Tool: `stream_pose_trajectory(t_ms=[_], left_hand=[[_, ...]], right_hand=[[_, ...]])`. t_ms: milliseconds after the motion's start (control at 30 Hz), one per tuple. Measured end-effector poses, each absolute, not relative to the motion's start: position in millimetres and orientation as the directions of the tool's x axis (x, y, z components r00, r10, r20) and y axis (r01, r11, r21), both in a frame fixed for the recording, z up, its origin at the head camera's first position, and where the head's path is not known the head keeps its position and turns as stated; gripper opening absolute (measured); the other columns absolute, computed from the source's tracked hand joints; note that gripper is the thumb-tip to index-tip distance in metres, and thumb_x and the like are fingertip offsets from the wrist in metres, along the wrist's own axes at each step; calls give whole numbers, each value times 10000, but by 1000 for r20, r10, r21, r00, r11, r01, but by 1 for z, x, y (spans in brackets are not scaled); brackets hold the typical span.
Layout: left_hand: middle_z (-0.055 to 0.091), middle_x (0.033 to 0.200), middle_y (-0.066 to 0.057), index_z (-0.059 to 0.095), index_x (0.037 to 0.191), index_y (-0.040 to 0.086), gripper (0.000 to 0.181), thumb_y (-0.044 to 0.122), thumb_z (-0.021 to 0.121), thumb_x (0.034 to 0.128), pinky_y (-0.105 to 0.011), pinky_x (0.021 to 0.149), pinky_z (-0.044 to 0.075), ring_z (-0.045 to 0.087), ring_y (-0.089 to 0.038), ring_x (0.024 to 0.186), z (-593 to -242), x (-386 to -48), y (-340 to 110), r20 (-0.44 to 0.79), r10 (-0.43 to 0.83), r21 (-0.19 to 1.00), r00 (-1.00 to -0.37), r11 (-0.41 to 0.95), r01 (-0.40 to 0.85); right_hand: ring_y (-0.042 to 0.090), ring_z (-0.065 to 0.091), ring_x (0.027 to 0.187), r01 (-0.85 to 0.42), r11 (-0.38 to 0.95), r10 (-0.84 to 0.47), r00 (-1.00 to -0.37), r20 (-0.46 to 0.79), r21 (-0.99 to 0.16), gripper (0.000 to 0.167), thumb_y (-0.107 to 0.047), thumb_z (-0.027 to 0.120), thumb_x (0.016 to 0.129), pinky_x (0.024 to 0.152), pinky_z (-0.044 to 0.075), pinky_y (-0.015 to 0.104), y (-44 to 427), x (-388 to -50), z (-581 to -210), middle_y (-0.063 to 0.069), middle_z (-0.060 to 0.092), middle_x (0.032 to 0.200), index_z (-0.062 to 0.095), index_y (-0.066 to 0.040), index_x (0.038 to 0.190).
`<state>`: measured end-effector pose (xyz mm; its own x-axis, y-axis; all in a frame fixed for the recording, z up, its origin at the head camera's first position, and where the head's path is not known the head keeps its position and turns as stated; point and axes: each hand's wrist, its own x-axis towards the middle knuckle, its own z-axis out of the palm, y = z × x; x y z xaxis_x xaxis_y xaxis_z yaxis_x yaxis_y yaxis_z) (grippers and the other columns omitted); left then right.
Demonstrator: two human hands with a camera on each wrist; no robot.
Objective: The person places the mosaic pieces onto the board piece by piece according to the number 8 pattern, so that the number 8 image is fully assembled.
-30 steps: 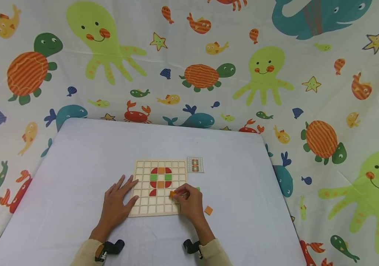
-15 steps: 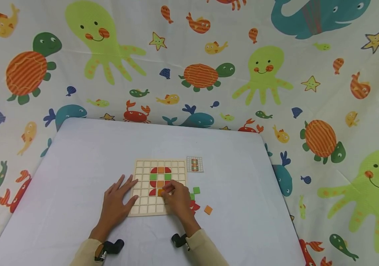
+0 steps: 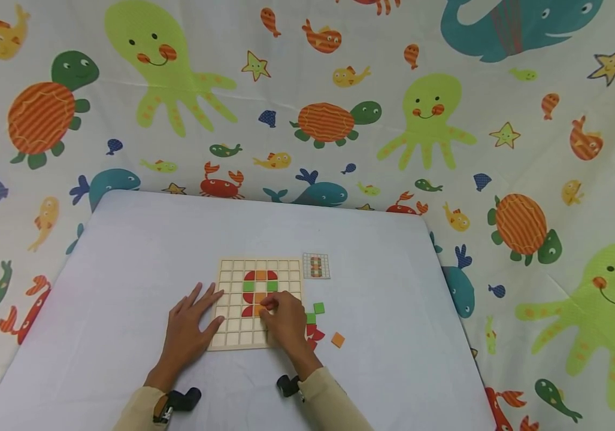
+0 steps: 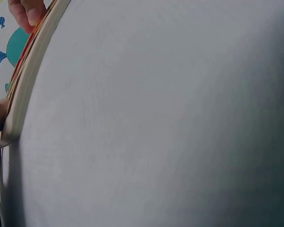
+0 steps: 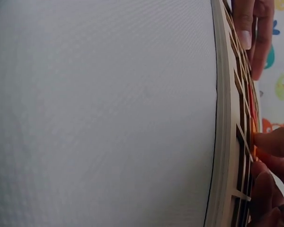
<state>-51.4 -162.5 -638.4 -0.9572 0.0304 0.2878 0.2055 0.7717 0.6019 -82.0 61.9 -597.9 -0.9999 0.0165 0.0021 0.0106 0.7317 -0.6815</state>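
Observation:
A wooden grid board (image 3: 232,339) lies on the table with red, orange and green tiles set in some of its cells. My left hand (image 3: 191,326) rests at the board's left edge with spread, straight fingers. Over the board's middle, my right hand (image 3: 285,320) pinches a square orange tile (image 3: 258,311) at its cell, right beside a red rounded tile (image 3: 247,311). The right wrist view shows its thumb and fingers bent at the orange tile (image 5: 254,137). The right hand hides part of the pattern and some cells.
Right of the board lie green tiles (image 3: 319,307), red pieces (image 3: 315,335) and a loose orange tile (image 3: 338,340). A small pattern card (image 3: 316,266) lies by the board's upper right corner. A sea-animal cloth (image 3: 296,66) hangs behind the white table (image 3: 393,269).
My right hand has moved left across the board, carrying the orange tile to the cell beside the lower red tile. The left hand has stayed in place.

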Motion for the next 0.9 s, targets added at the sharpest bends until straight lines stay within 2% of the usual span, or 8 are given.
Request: stream_pose_trajectory(t_ms=[300, 700, 900], left_hand=[[602, 1541, -173, 666, 1445, 146, 601, 188, 835, 870, -722, 1149, 316, 430, -468, 1521, -636, -52, -162, 290, 30, 605, -957, 768, 208], [595, 1545, -177, 661, 1451, 143, 607, 186, 836, 872, -721, 1147, 311, 419, -470, 1526, -636, -51, -162, 282, 31, 609, -959, 766, 204], [599, 1537, -191, 664, 1444, 137, 599, 189, 832, 872, -725, 1130, 322, 424, -471, 1520, -638, -52, -162, 288, 35, 607, -957, 766, 211]], right_hand=[[50, 588, 804, -16, 719, 3, -1000, 26, -695, 186, -142, 897, 820, 718, 469, 236, 64, -79, -598, -97, 697, 846, 794, -219, 954], [93, 563, 712, -8, 617, 55, -997, 52, -787, 205, -109, 897, 818, 596, 426, 196, 112, -69, -593, -10, 732, 860, 799, -200, 974], [63, 541, 653, 40, 594, 90, -996, 18, -803, 230, -83, 902, 814, 580, 467, 208, 142, -59, -593, -4, 736, 874, 795, -178, 994]])
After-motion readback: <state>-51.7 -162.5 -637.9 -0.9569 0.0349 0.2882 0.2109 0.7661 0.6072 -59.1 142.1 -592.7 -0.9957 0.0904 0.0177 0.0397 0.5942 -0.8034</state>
